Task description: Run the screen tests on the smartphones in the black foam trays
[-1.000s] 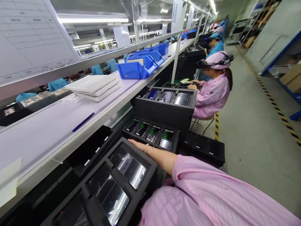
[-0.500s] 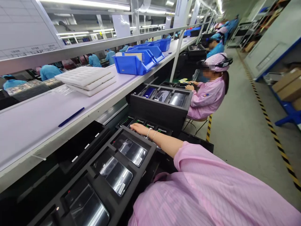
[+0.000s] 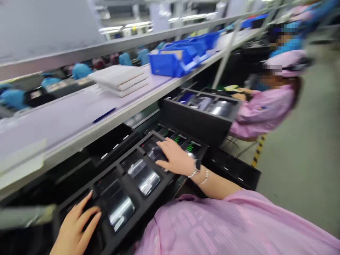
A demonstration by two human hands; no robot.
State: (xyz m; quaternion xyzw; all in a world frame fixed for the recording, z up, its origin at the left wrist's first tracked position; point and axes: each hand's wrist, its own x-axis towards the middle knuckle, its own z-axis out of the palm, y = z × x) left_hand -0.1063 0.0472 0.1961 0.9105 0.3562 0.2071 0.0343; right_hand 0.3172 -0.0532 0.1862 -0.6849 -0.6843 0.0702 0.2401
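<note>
Black foam tray (image 3: 117, 164) holds phones (image 3: 143, 177) just under the right hand (image 3: 174, 157), fingers released; open left hand (image 3: 75, 226) is newly in view.

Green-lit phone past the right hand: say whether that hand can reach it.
Probably yes: the right hand sits over the black foam tray beside the green-lit phone; only the tray's low rim lies between.

Black foam tray (image 3: 151, 202) w/ green bars on phone screens (image 3: 180, 139); pink sleeve (image 3: 212, 226) (faint stripes, bit blurry), bright blue bins (image 3: 172, 63), white foam pads (image 3: 118, 79), blue pen (image 3: 104, 115), yellow-and-black floor stripe (image 3: 259, 150).
</note>
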